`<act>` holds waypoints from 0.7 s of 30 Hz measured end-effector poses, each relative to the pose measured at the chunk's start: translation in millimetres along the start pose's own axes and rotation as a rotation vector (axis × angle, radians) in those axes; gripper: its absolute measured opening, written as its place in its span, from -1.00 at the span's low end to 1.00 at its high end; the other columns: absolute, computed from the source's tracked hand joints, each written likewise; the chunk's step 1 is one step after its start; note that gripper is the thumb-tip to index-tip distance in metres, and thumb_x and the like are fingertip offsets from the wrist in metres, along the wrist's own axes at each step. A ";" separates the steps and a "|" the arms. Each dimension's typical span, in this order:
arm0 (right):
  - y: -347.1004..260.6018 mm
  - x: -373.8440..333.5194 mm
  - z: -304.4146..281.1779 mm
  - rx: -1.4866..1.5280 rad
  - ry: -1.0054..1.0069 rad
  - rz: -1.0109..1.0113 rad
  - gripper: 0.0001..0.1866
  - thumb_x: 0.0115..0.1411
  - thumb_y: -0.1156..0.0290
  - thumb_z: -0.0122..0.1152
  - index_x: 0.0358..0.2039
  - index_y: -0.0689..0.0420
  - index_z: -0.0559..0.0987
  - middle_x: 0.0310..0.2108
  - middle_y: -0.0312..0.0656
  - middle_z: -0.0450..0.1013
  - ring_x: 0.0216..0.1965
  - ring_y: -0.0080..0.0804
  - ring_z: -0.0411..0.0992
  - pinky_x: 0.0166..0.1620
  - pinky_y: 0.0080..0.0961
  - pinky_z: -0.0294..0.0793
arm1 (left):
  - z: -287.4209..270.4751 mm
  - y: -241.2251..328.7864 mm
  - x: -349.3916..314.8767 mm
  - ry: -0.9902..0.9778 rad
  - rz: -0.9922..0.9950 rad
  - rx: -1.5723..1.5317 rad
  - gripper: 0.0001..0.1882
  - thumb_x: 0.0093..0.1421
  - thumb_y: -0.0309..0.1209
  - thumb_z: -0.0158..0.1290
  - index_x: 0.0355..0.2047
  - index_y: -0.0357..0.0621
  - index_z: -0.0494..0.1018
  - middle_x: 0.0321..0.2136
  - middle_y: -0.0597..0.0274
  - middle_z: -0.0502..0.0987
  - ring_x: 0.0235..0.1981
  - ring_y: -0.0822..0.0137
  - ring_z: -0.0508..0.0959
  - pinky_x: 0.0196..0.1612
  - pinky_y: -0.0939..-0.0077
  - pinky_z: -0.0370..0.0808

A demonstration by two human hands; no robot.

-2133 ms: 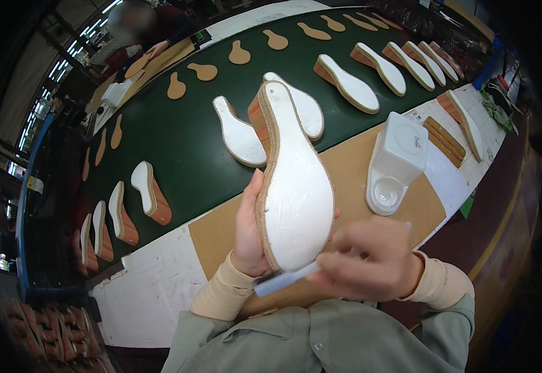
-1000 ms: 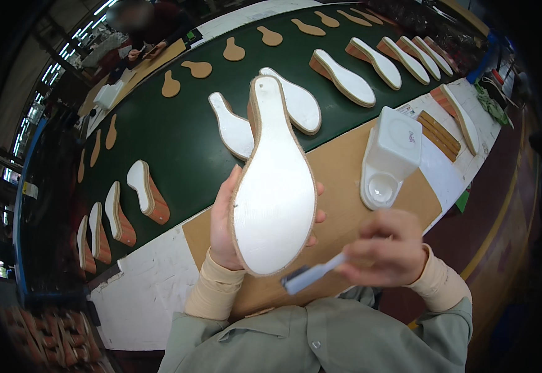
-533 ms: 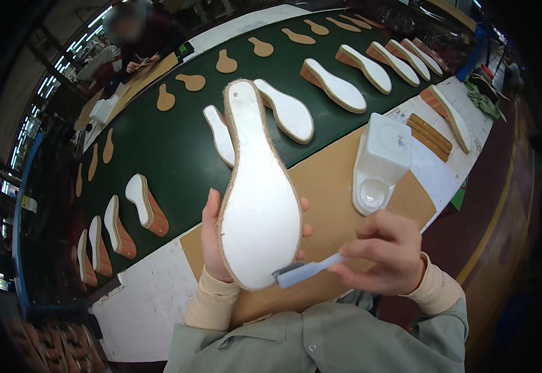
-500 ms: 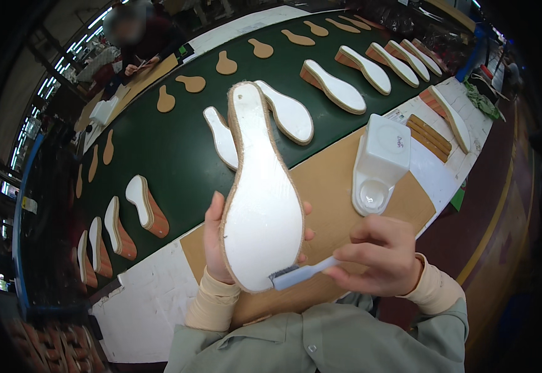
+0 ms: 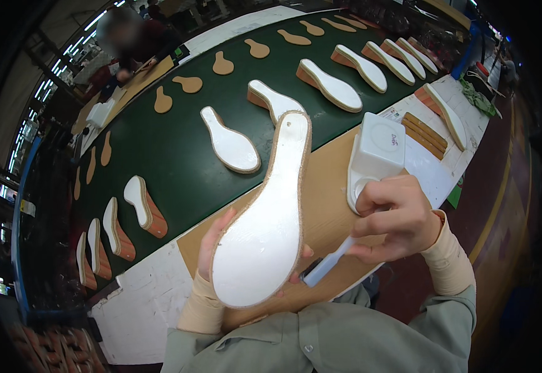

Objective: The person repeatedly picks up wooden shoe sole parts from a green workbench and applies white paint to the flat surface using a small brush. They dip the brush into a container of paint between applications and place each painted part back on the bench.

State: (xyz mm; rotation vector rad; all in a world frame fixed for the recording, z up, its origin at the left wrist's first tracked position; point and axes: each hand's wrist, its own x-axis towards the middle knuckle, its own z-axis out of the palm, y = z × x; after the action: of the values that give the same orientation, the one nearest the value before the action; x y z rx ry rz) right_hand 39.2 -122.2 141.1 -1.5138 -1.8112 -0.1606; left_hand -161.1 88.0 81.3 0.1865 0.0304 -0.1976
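Head cam: left hand [image 5: 218,248] sits under/behind the white-faced wedge shoe sole with tan woven edge [image 5: 264,227], fingers wrapped round its back, fingertips showing at both edges, so it's grasping the sole, white face up toward the camera. Sole is held above the tan cardboard work mat [image 5: 327,193], in front of the chest. Long axis runs from the wide end low-left, near the wrist, up and to the right to the narrow end over the green conveyor belt [image 5: 177,161].

Right hand [image 5: 395,217] is clenched on a thin white-handled brush [image 5: 328,266]; the tip end points down-left and meets the sole's lower right edge just beside the left-hand fingertips. So the sole lies left of the right hand, the brush reaches across to it, and the right hand is the nearer one to the white square plastic glue pot [image 5: 375,158], which stands on the mat just above its knuckles.

Further out: more white-topped soles [image 5: 230,146] and flat tan insole cut-outs [image 5: 222,63] in rows on the belt, and another person [image 5: 125,43] at the far left end.

Vs 0.5 s ago: sole has tilted more to the right and sits lower in view; brush is about the same spot at the lower right edge; right hand is closer to the pot.
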 end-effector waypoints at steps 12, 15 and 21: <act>-24.1 -2.3 24.0 0.122 0.020 0.117 -0.80 -0.06 0.35 0.49 -0.52 0.03 0.57 -0.55 -0.33 0.29 -0.64 -0.44 0.34 -0.60 -0.49 0.24 | 0.5 1.1 3.7 0.012 0.082 0.079 -0.16 0.31 0.25 -0.40 0.40 -0.07 0.02 0.16 -0.35 0.31 0.06 -0.42 0.43 -0.05 -0.33 0.50; -35.6 6.5 26.8 0.163 0.219 0.377 -0.80 -0.05 0.37 0.50 -0.50 0.08 0.59 -0.55 -0.31 0.29 -0.65 -0.49 0.31 -0.60 -0.52 0.19 | 9.1 -9.1 12.0 0.176 0.212 0.269 -0.14 0.29 0.28 -0.37 0.39 -0.04 0.03 0.16 -0.45 0.29 0.06 -0.41 0.43 -0.10 -0.21 0.54; -28.5 1.1 42.5 -0.175 0.502 0.497 -0.79 -0.09 0.45 0.52 -0.49 0.18 0.61 -0.55 -0.29 0.32 -0.65 -0.55 0.24 -0.60 -0.55 0.16 | -4.9 -16.7 22.0 -0.090 0.330 0.460 -0.06 0.25 0.32 -0.30 0.41 -0.11 -0.05 0.27 -0.28 0.20 0.15 -0.33 0.39 0.10 -0.12 0.50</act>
State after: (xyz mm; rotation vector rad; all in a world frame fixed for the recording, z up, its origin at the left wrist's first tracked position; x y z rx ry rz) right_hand -5.7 -106.8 122.0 -1.8024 -1.0196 -0.4196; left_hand -143.0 68.6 72.5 0.6359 -0.1359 0.1202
